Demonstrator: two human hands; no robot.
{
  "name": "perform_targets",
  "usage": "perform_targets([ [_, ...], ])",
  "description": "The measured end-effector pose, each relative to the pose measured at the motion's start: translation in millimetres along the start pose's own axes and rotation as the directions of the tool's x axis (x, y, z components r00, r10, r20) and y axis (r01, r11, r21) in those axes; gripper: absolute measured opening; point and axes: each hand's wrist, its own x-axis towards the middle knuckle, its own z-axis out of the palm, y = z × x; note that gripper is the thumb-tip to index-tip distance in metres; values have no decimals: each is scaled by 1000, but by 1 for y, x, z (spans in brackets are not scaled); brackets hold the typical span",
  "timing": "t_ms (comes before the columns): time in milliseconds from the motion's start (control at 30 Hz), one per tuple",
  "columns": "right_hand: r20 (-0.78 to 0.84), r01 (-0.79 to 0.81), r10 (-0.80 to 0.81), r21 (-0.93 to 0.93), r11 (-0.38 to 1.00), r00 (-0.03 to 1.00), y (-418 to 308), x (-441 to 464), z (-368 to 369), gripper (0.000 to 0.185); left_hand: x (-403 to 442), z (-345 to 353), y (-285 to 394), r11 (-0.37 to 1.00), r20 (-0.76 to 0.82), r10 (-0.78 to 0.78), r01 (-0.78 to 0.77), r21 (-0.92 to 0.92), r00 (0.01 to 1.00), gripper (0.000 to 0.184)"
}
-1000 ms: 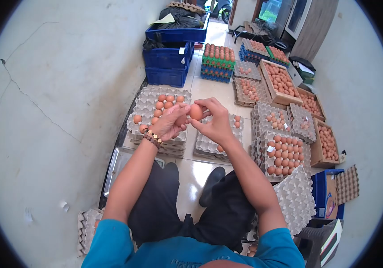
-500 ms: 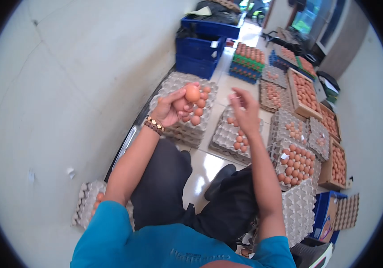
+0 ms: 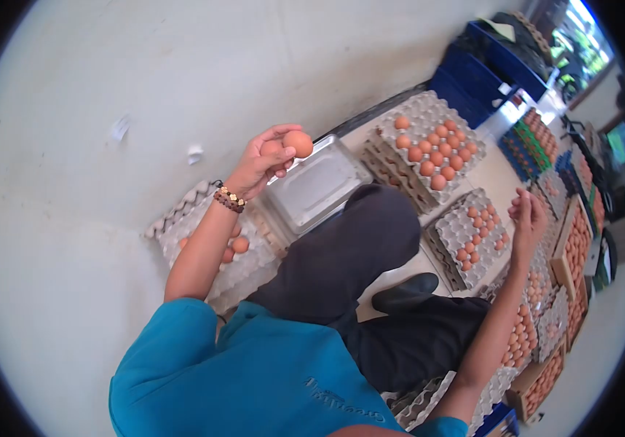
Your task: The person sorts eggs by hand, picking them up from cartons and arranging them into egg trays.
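Note:
My left hand (image 3: 263, 160) is closed around two brown eggs, one egg (image 3: 298, 143) at the fingertips and the other egg (image 3: 271, 148) deeper against the fingers. It is raised beside a shallow metal tray (image 3: 319, 186) on the floor by the wall. Below the wrist, partly behind my forearm, lies a grey egg tray (image 3: 254, 255) with several eggs. Away to the right, my right hand (image 3: 528, 216) hangs in the air with loosely bent fingers and no egg visible in it. A smaller stack of egg trays (image 3: 447, 229), part-filled, stands left of that hand.
A tall stack of grey egg trays (image 3: 429, 102) carries several brown eggs on top. Blue crates (image 3: 469, 80) stand behind it by the wall. More trays and wooden boxes of eggs (image 3: 576, 233) line the right side. My bent legs (image 3: 356, 247) occupy the middle.
My view has swung left, bringing the metal tray and the near egg tray into sight. My left hand has moved with its eggs from the tall tray stack to beside the metal tray.

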Motion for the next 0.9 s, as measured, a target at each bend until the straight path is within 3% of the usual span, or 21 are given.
perform_targets([
  [167,84,-5,9,-46,999,996,17,3,-1,30,-76,-64,8,996,-294,10,17,89,956,44],
  [400,114,-107,107,-11,994,988,30,4,-3,32,-189,-128,-5,894,-661,23,280,349,750,38],
  [533,132,-133,133,-10,991,982,33,6,-2,33,-233,-132,-33,843,-716,47,357,402,696,38],
  [633,140,-118,119,-16,993,983,32,8,0,33,-238,-140,-52,866,-783,227,247,434,580,37],
  [733,147,-123,126,-29,992,981,30,7,1,34,-229,-181,-80,634,-642,522,247,732,562,37],
  [833,157,-117,119,-24,993,980,36,9,0,34,-220,-187,-82,453,-663,529,485,748,529,40],
  [900,133,-126,124,7,992,983,35,7,-2,34,-213,-190,-82,412,-666,496,524,745,558,39],
])
